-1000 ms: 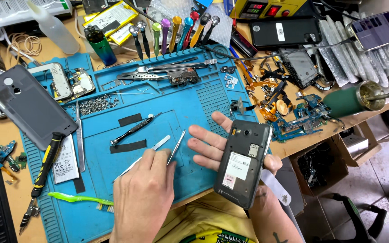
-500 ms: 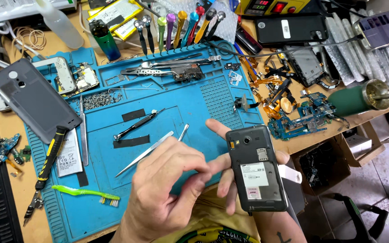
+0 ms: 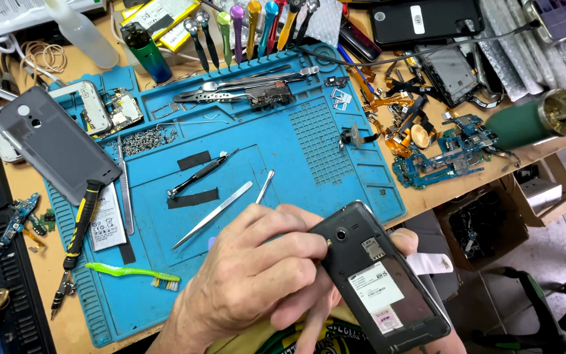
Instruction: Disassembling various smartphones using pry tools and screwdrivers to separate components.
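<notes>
My right hand cradles a dark phone from beneath, at the near edge of the blue work mat. The phone's back cover is off, showing a white label and the camera lens. My left hand is closed around a thin metal tool. The tool's upper end sticks out above the fingers. The thumb and fingertips press against the phone's upper left edge. The tool's working tip is mostly hidden by the fingers.
On the mat lie tweezers, a black screwdriver, a green toothbrush and a pile of screws. A grey back cover overlaps the mat's left edge. Coloured screwdrivers line the back. Circuit boards sit at the right table edge.
The phone has come lower and closer to me and tilted. My left hand has moved right, from the mat onto the phone's upper left edge, with the tool in it.
</notes>
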